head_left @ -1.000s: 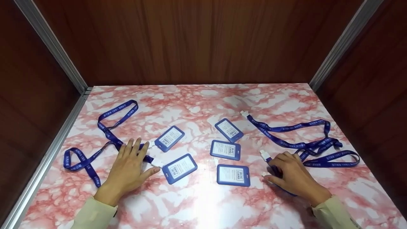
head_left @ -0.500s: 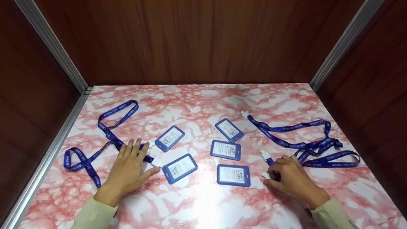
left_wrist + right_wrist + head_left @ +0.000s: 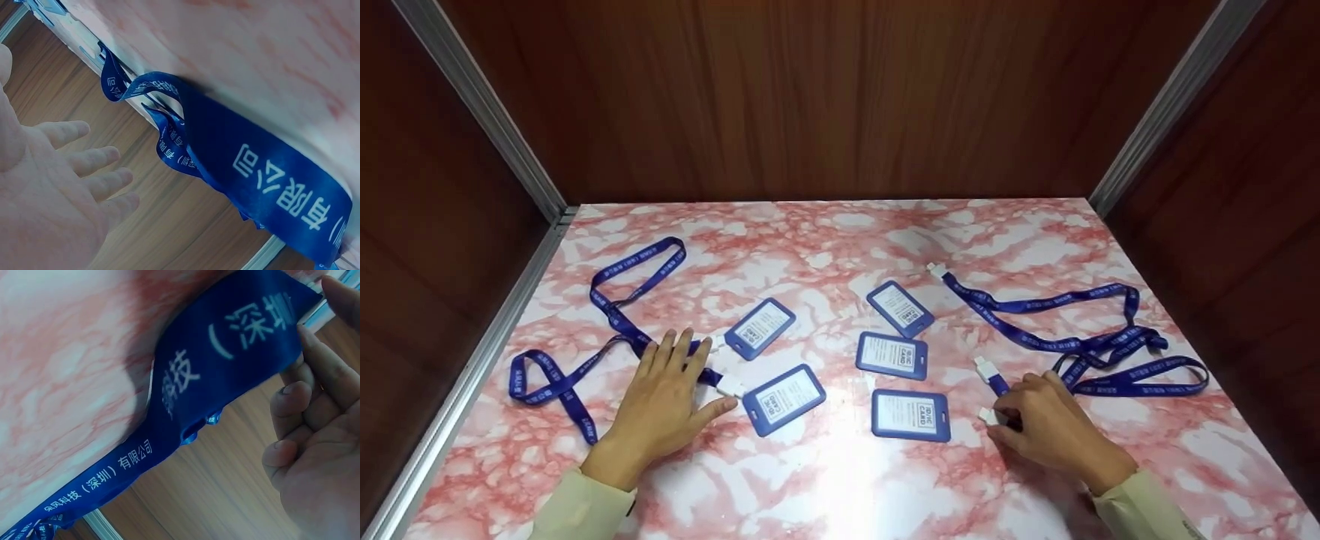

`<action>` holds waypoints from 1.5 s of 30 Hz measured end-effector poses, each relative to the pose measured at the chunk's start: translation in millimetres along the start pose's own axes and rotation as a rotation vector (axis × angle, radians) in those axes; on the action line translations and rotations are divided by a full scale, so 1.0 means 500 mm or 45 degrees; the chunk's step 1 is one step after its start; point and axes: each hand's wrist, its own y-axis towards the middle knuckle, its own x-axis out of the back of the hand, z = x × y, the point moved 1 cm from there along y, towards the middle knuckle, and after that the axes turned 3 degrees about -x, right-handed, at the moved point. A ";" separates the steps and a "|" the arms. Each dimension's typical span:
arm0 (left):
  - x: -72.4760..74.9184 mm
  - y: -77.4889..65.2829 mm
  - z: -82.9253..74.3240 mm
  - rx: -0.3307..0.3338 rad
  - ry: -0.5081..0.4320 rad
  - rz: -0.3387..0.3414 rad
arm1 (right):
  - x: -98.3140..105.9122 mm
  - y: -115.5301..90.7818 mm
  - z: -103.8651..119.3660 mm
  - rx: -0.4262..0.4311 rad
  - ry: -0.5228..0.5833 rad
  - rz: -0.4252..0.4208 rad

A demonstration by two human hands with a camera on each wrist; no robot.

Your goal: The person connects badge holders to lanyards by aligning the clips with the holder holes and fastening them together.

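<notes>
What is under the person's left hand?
Blue lanyards run under the left hand; their white clips show beyond the fingers. In the head view, the hand hides parts of them.

A right hand (image 3: 323, 444) is shown at the right edge, palm toward the camera, its fingers (image 3: 329, 363) bent. A blue strap (image 3: 225, 349) printed with white characters is pinched near the thumb (image 3: 340, 301) and forefinger. Close to the camera, the strap is bowed into a broad curve; a shadow is cast beside it on the pink-and-white marbled surface (image 3: 73, 365). Toward the lower left, a narrower-looking length is stretched out, bunched at the corner. Below, a brown wood-grained panel (image 3: 219, 478) and a pale metal strip (image 3: 102, 526) are seen.
</notes>
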 end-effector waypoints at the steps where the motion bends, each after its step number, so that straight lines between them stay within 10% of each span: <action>1: 0.000 0.000 -0.001 0.001 -0.002 0.001 | 0.000 0.000 0.000 -0.006 0.006 0.007; 45: -0.013 0.009 -0.065 -0.134 -0.060 -0.039 | -0.004 0.010 0.012 -0.031 0.043 -0.062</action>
